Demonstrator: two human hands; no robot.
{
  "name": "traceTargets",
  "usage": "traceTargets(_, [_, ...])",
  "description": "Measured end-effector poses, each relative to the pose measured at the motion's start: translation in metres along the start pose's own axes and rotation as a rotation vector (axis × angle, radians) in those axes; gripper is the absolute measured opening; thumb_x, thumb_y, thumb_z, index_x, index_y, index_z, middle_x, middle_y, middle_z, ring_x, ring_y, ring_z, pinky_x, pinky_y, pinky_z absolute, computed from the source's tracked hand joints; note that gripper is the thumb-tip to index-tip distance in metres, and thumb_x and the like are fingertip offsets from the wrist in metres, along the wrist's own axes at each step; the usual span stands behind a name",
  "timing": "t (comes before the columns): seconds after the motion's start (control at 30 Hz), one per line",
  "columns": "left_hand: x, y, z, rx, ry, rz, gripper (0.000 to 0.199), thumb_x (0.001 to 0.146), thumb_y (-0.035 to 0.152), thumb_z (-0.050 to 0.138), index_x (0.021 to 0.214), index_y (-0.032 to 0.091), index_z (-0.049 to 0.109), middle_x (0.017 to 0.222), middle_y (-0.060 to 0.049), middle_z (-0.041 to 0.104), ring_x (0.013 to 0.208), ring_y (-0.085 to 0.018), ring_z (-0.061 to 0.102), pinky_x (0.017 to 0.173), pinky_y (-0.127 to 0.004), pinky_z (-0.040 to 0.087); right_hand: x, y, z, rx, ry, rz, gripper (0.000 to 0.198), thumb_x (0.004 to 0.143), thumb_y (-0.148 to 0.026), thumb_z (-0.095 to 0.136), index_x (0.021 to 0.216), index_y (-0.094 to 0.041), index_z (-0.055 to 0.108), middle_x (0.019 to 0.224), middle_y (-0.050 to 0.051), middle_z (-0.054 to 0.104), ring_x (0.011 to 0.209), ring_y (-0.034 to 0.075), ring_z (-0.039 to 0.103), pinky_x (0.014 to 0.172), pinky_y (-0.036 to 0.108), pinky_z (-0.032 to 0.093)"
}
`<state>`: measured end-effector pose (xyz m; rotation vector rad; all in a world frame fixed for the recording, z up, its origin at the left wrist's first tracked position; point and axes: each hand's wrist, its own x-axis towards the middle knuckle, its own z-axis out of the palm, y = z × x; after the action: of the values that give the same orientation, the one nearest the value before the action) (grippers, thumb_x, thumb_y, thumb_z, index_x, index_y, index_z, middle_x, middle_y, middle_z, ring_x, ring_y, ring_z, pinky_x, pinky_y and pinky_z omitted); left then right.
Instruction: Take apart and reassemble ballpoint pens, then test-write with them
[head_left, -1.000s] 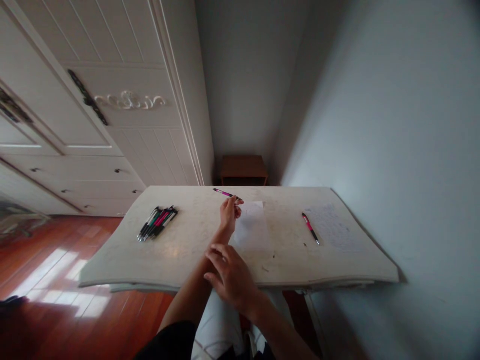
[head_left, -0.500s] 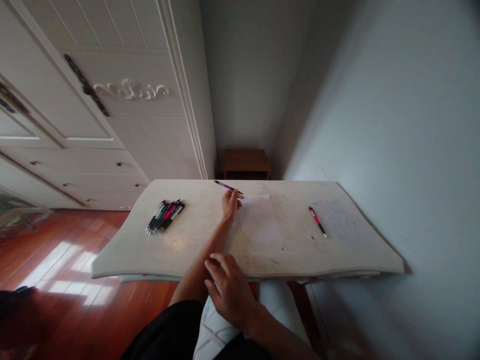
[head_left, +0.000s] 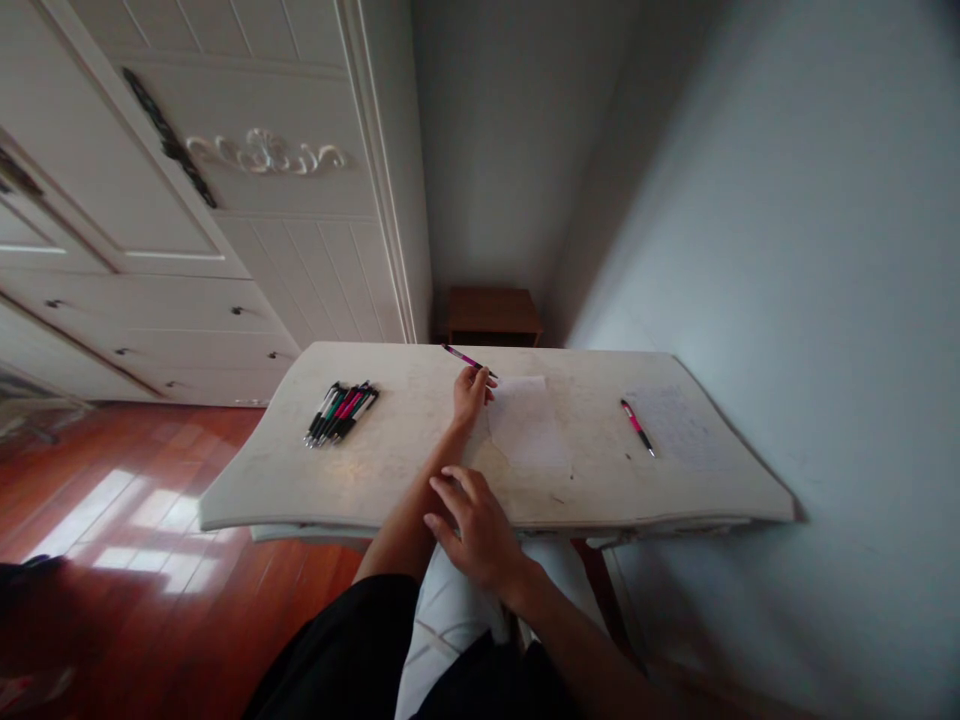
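Note:
My left hand (head_left: 469,394) is closed on a purple-and-black pen (head_left: 469,361), which it holds tilted above the far part of the table, by the top left of a pale sheet of paper (head_left: 529,420). My right hand (head_left: 480,530) hovers over the table's near edge, beside my left forearm. Its fingers are apart and hold nothing. A bunch of several pens (head_left: 341,413) with black grips, in white, green and pink, lies on the left of the table. A single red-and-black pen (head_left: 637,428) lies at the right.
The white table (head_left: 420,480) has a worn, stained top. A sheet with writing (head_left: 679,430) lies at its right. A white wardrobe (head_left: 300,240) stands to the left, a grey wall (head_left: 810,300) to the right, and a small brown wooden stand (head_left: 495,312) behind the table.
The camera view has shifted slightly, so the table sits higher in the picture. My left hand keeps its hold on the pen. My right hand has come a little forward, its fingers still apart.

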<state>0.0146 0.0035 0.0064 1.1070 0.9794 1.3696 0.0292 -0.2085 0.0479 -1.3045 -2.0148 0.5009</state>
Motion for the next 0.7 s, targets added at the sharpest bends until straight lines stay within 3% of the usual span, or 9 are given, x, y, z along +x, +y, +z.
traceTargets(0.13, [-0.001,-0.002,-0.002,-0.002,-0.013,0.012,0.030,0.080,0.046,0.059,0.075,0.018,0.049,0.061,0.001,0.061,0.037,-0.007,0.048,0.037,-0.020,0.033,0.010,0.008,0.004,-0.021,0.040,0.037,0.041,0.087,-0.024,0.062,0.127,-0.013,0.057,0.127,0.016,0.053,0.119,0.028,0.049,0.105,0.044,0.045])
traceTargets(0.27, [0.000,-0.003,-0.001,-0.023,-0.011,0.024,0.028,0.080,0.044,0.058,0.075,0.018,0.049,0.063,0.001,0.061,0.038,-0.007,0.049,0.037,-0.020,0.033,0.013,-0.001,0.010,-0.060,0.070,0.070,0.035,0.089,-0.023,0.059,0.122,-0.015,0.058,0.119,0.015,0.054,0.112,0.027,0.051,0.099,0.043,0.048])
traceTargets(0.43, [0.000,-0.003,-0.001,-0.009,-0.018,0.028,0.023,0.079,0.039,0.057,0.075,0.018,0.050,0.064,0.000,0.061,0.039,-0.007,0.049,0.037,-0.020,0.033,0.016,-0.029,0.019,-0.131,-0.033,0.003,0.015,0.091,-0.023,0.055,0.102,-0.018,0.064,0.103,0.010,0.057,0.099,0.023,0.055,0.090,0.036,0.049])
traceTargets(0.7, [0.000,-0.003,0.000,-0.019,-0.020,0.016,0.019,0.080,0.035,0.055,0.075,0.018,0.050,0.063,0.000,0.061,0.039,-0.008,0.049,0.038,-0.021,0.033,0.012,-0.045,0.016,-0.099,-0.120,0.022,0.012,0.093,-0.022,0.054,0.097,-0.018,0.065,0.097,0.007,0.060,0.095,0.019,0.057,0.086,0.029,0.048])
